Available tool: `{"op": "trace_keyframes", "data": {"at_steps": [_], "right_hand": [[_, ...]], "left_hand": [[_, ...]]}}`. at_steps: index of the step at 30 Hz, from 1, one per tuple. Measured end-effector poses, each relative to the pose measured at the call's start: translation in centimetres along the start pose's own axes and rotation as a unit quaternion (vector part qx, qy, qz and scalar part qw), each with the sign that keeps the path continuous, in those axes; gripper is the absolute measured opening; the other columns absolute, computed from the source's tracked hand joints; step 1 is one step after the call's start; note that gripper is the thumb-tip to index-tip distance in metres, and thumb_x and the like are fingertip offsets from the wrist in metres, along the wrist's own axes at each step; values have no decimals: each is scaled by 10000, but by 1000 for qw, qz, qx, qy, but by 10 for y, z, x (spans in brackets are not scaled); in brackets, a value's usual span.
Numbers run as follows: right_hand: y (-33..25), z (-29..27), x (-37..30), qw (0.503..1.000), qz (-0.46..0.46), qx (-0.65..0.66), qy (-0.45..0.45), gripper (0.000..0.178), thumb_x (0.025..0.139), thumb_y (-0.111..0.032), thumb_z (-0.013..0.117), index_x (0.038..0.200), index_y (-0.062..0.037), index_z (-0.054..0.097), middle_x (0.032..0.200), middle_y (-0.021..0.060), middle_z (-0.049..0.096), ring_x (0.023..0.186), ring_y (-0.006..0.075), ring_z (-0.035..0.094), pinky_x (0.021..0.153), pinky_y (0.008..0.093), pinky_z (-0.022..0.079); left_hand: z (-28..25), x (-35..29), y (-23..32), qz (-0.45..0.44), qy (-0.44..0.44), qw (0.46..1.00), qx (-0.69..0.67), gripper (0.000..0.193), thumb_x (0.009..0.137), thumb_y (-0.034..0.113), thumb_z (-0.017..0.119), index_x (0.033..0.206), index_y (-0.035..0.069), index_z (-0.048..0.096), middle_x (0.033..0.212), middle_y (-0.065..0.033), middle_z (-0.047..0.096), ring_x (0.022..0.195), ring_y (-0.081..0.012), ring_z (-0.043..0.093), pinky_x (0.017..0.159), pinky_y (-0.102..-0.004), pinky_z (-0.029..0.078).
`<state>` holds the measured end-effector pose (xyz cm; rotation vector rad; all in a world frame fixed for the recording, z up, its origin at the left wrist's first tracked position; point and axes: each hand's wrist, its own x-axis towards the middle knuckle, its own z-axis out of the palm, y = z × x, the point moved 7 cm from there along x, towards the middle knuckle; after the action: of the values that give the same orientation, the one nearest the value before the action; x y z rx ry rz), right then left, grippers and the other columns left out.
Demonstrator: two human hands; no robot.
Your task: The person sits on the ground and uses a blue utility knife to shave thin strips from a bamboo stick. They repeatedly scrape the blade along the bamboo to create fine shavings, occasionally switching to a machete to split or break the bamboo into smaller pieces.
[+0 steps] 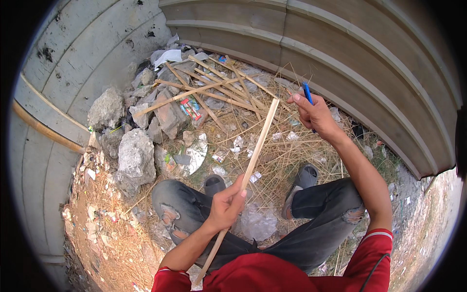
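Observation:
My left hand is closed around the middle of a long, flat, pale bamboo strip. The strip slants from beside my left hip up and to the right, its far end at the height of my right hand. My right hand is closed on a slim blue tool, which pokes out above the fist with a dark end below it. Whether the tool is a cutter or a pen I cannot make out. The thumb and forefinger point toward the strip's far end, a small gap away from it.
Several similar strips lie crossed in a heap ahead, against rocks and rubble. Corrugated metal rises behind; a pale wall stands at left. Dry straw and litter cover the ground around my knees and grey slippers.

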<state>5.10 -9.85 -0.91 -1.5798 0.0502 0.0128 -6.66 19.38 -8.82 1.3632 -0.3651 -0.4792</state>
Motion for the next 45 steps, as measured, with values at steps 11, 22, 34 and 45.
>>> {"op": "trace_keyframes", "data": {"at_steps": [11, 22, 34, 45], "right_hand": [[13, 97, -22, 961, -66, -220, -157, 395, 958, -416, 688, 844, -37, 680, 589, 23, 593, 495, 200, 547, 526, 408, 454], [-15, 133, -61, 816, -118, -529, -201, 510, 973, -484, 550, 879, -8, 707, 669, 233, 672, 666, 429, 688, 652, 523, 552], [-21, 32, 13, 844, -56, -532, 48, 634, 1008, -553, 486, 814, 14, 693, 711, 265, 662, 736, 446, 675, 694, 531, 523], [-19, -2, -7, 996, 22, -79, 29, 412, 946, -448, 712, 881, -42, 686, 564, -60, 424, 507, 37, 371, 477, 257, 280]], "left_hand": [[-7, 7, 10, 3, 44, 999, 28, 509, 1047, 84, 520, 1527, -20, 387, 748, 74, 474, 597, -3, 403, 530, -186, 330], [-16, 10, 10, -13, 79, 997, 6, 497, 1055, 83, 511, 1531, 4, 392, 746, 89, 444, 574, 3, 377, 499, -191, 287], [-10, 5, 3, -23, 47, 998, 34, 481, 1049, 76, 523, 1508, -22, 420, 727, 79, 452, 571, 4, 382, 496, -190, 303], [-6, 4, -2, -29, 9, 999, -43, 475, 1042, 52, 525, 1505, -8, 436, 690, 70, 454, 571, -10, 393, 505, -202, 320]]}}
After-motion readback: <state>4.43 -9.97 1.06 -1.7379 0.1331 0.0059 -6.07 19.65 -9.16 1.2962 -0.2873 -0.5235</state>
